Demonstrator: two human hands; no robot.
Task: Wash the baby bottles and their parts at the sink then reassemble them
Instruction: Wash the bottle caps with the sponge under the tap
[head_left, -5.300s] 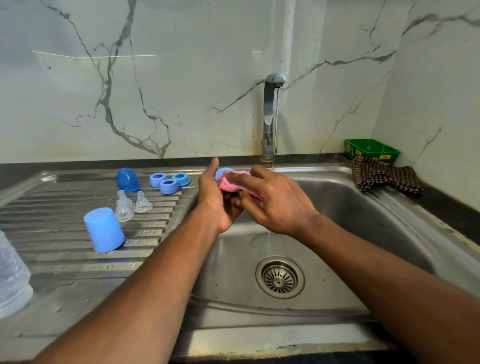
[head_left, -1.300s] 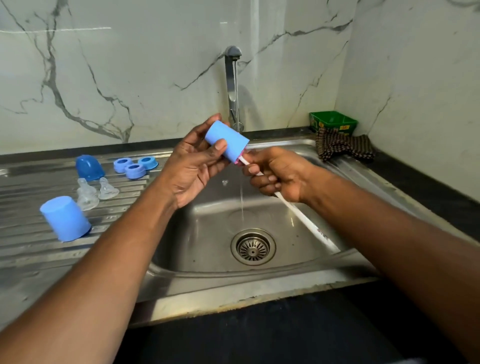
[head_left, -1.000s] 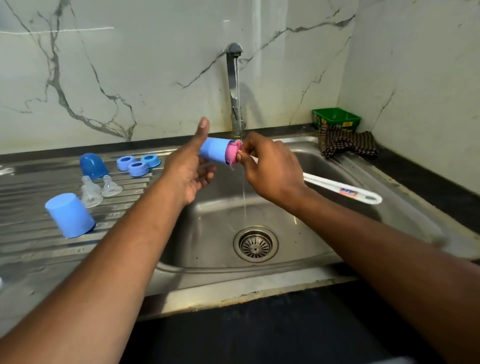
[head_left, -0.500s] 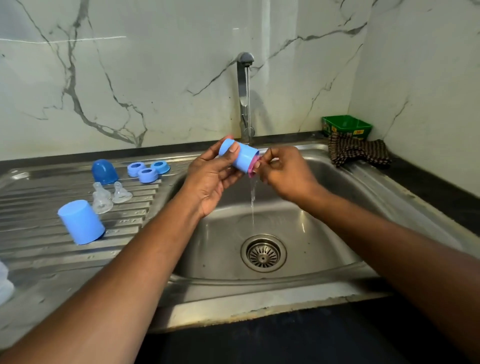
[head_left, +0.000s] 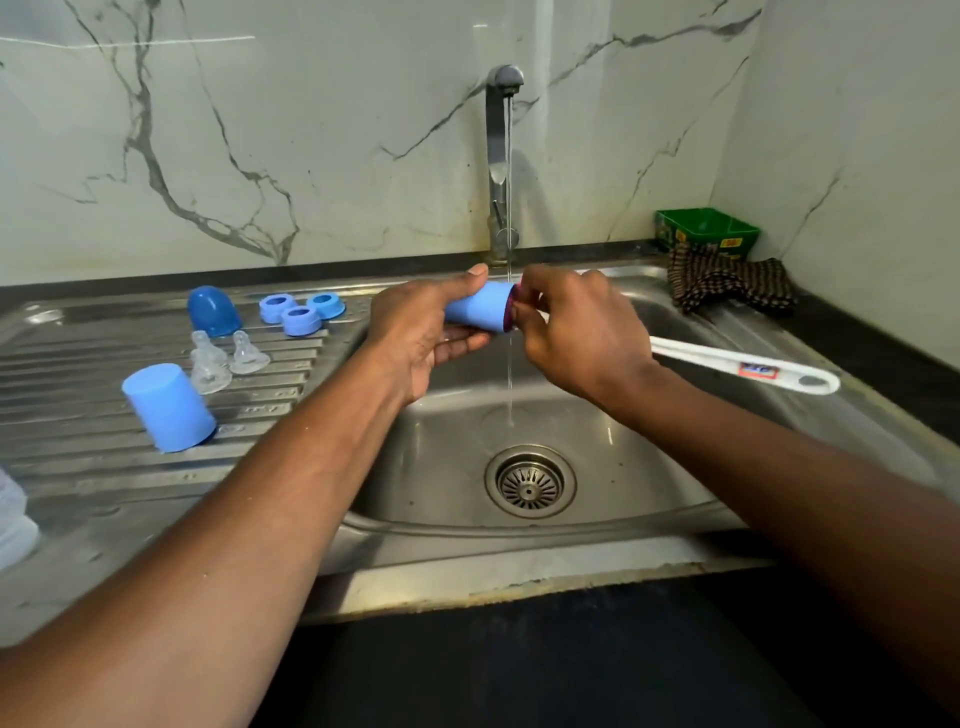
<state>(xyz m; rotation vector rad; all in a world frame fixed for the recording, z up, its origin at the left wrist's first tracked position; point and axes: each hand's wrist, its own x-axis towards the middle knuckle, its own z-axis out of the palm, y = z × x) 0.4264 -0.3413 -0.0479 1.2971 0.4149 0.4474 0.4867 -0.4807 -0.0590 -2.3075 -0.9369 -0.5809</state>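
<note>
Two hands busy — my left hand (head_left: 415, 338) grips the blue cap (head_left: 480, 313), right hand (head_left: 576, 332) pinches the brush (head_left: 737, 366) inside; wet plastic could slip into the sink (head_left: 649, 467).

steel drainboard (head_left: 78, 467), blue caps (head_left: 169, 408), rings (head_left: 300, 319), clear teats (head_left: 210, 371)

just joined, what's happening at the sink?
A person is scrubbing a blue cap under the running tap. The left hand holds the cap on its side; the right hand grips a white-handled brush whose pink head sits in the cap's mouth. On the drainboard wait another blue cap, a darker dome cap, three blue rings and clear teats. Nothing is reassembled yet.
</note>
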